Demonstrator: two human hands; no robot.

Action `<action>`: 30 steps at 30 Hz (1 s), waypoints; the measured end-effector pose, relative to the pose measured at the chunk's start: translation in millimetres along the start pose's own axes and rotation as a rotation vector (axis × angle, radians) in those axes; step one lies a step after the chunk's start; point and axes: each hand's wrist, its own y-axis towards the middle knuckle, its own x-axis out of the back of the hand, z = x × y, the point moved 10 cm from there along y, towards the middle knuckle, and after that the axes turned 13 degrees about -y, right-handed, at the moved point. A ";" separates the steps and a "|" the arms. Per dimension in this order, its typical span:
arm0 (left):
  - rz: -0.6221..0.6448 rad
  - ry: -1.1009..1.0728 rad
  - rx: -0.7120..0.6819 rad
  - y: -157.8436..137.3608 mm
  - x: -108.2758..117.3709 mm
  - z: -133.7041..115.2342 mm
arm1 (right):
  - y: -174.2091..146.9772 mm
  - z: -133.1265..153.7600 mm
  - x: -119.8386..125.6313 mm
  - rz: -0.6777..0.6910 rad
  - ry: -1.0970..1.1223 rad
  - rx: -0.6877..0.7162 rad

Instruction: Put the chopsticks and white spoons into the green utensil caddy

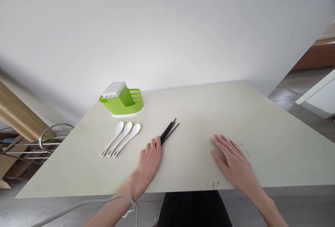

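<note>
My left hand (150,158) is closed around one end of several black chopsticks (169,131), whose thin tips fan out away from me along the tabletop. The gripped ends are hidden under my fingers. To the left of that hand, three white spoons (124,139) lie side by side, bowls pointing away from me. My right hand (234,159) rests on the right part of the table with its fingers stretched out, holding nothing. Behind the spoons stands a green utensil holder (125,101) with a white slotted top and a white base.
The pale table (193,105) meets a white wall (183,28) at the back. A grey cable (86,203) crosses near my left forearm. A metal rack (34,148) stands beyond the table's left edge. Dark marks (214,185) show near the front edge.
</note>
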 end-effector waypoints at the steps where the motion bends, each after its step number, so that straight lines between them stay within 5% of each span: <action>1: 0.003 0.005 -0.010 2.3 -0.8 -3.6 | 0.0 0.0 -0.2 0.002 0.000 0.002; 10: -0.050 -0.066 -0.076 8.3 7.4 -23.8 | 0.3 1.3 1.0 0.011 -0.007 0.010; 15: -0.157 -0.132 -0.096 3.3 31.5 -3.7 | -0.7 0.1 -0.1 -0.005 0.001 0.008; 18: -0.322 -0.228 -0.096 4.2 66.6 34.7 | -1.4 0.2 -1.9 0.005 0.006 0.018; 24: -0.712 -0.249 0.042 11.2 151.4 152.3 | -4.0 -2.0 -4.5 0.024 -0.015 0.019; 27: -0.766 -0.252 0.084 21.5 172.2 203.4 | -5.3 -2.3 -5.1 0.009 -0.021 0.026; 30: -0.694 -0.268 0.090 38.9 169.4 238.5 | -6.0 -2.4 -6.2 0.000 -0.026 0.031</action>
